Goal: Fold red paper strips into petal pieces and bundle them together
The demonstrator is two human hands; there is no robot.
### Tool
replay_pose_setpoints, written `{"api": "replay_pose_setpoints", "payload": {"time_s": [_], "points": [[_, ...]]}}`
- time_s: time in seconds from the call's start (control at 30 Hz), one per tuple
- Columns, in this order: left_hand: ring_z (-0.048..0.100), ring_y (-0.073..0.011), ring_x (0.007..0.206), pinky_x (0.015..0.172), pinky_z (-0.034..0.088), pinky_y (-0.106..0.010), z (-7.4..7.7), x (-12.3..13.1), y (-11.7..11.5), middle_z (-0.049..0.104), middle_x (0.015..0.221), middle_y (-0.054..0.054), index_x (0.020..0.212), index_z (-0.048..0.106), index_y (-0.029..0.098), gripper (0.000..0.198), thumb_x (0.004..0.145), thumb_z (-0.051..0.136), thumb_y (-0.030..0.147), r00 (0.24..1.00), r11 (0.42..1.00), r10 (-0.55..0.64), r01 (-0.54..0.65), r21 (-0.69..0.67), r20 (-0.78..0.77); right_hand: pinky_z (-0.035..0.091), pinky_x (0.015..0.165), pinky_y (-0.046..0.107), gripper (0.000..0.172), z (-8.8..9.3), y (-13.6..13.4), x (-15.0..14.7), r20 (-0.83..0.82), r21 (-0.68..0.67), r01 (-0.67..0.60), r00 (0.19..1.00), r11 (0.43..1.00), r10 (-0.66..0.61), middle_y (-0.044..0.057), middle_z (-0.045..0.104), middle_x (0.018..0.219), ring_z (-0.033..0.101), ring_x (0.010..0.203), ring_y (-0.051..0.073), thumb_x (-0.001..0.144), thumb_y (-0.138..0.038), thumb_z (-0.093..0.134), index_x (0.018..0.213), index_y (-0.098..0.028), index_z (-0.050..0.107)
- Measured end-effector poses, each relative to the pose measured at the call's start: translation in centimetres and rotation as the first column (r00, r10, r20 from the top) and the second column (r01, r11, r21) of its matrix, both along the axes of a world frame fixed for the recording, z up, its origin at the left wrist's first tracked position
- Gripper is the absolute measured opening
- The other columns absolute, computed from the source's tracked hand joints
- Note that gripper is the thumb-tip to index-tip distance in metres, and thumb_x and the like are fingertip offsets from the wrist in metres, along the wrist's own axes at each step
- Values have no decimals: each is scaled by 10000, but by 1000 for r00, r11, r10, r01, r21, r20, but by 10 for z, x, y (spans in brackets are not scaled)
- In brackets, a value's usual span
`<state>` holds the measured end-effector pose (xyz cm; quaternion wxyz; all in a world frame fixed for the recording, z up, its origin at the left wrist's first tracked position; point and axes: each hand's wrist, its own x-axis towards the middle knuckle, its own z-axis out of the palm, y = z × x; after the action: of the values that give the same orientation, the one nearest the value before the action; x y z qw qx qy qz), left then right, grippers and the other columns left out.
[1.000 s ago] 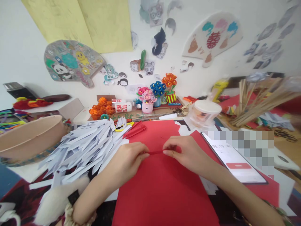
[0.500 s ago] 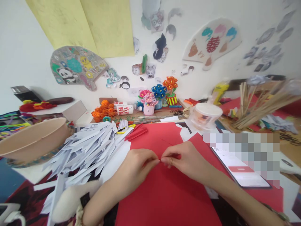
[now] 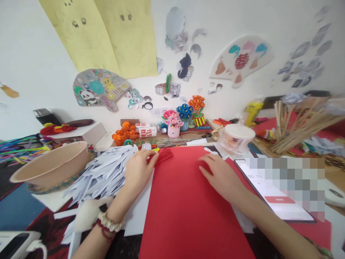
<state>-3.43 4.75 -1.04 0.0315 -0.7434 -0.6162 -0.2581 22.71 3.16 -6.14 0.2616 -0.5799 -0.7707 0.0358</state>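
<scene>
A large red sheet of paper [image 3: 185, 201] lies lengthwise in front of me. At its upper left edge rests a small bunch of red paper strips [image 3: 165, 154]. My left hand [image 3: 140, 165] is at this bunch, thumb and forefinger closed together on a red paper strip, whose outline is hard to separate from the bunch. Over the right side of the sheet hovers my right hand [image 3: 217, 172], fingers apart and holding nothing. A heap of folded white paper strips [image 3: 104, 172] lies left of my left hand, partly behind the wrist.
A beige basin [image 3: 51, 165] stands at the left. To the right, a phone [image 3: 277, 194] lies on more red paper [image 3: 309, 232]. A lidded plastic tub [image 3: 237, 138], small flower pots [image 3: 174, 132] and orange pipe-cleaner flowers [image 3: 124, 133] line the back.
My hands, pinched together over the red sheet before, have separated. The left moved up and left to the red strips; the right shifted right and its fingers opened. The camera view shifted slightly.
</scene>
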Motion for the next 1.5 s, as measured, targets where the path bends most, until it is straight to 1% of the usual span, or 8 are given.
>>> {"api": "replay_pose_setpoints", "payload": {"time_s": [0.1,0.27,0.5,0.67,0.9,1.1,1.37,1.5], "points": [[586,-326,1041,849,433,-417,-2,1,2,699,1095,-128,1075,695,149,293,944,494,317,997,997,30,-25,71,-77,485,992,478,331,-3,1,-1,91,-40,2,996,999,1,209,618,1298,584,1202,344,911,-192,556,1209,-73,640],[614,-269,946,824,433,-372,-6,15,-13,711,1004,-92,999,691,167,257,948,440,195,983,993,-66,82,89,-170,552,888,471,236,13,-7,-9,137,-110,-106,983,988,121,152,716,1138,676,1044,315,937,-176,548,1116,-129,694],[652,-208,665,604,374,-293,-11,44,-32,707,701,-64,730,661,185,486,1002,327,410,981,922,-191,188,-340,25,574,780,432,220,18,-20,-22,13,39,-278,961,960,278,113,735,1075,700,947,290,964,-246,522,1068,-155,693],[614,-167,605,591,370,-268,-13,46,-31,691,649,-27,664,640,191,479,971,355,424,949,865,-174,276,-419,264,551,803,378,209,20,-25,-27,-165,-69,-330,934,941,316,74,742,1015,693,897,234,969,-217,508,1023,-174,704],[653,-198,751,659,415,-289,-21,46,-30,711,824,-29,1068,639,187,225,895,524,272,986,928,-85,131,-348,145,510,867,398,210,26,-32,-29,-193,-163,-387,914,907,356,92,740,1028,675,945,253,938,-173,535,1021,-166,728],[650,-289,943,777,451,-373,-20,48,-35,678,1039,-123,1068,599,141,241,892,594,305,996,947,-52,27,-319,-71,512,801,251,186,43,-44,-33,-481,-224,-574,768,788,423,-16,772,918,704,829,156,940,-232,561,944,-231,747],[614,-257,997,829,457,-354,-16,38,-32,657,1058,-75,978,598,179,240,807,731,281,976,872,-219,201,-446,12,499,916,400,234,22,-24,-28,-291,-169,-208,945,963,153,73,714,1083,652,1017,239,884,-118,554,1059,-179,697],[605,-275,1011,845,460,-366,-11,36,-33,643,1088,-94,1022,580,166,405,738,797,358,977,868,-207,156,-471,-58,499,939,439,230,13,-19,-25,-183,-180,-204,968,962,172,113,643,1121,623,1049,264,881,-207,630,1104,-160,667]]}}
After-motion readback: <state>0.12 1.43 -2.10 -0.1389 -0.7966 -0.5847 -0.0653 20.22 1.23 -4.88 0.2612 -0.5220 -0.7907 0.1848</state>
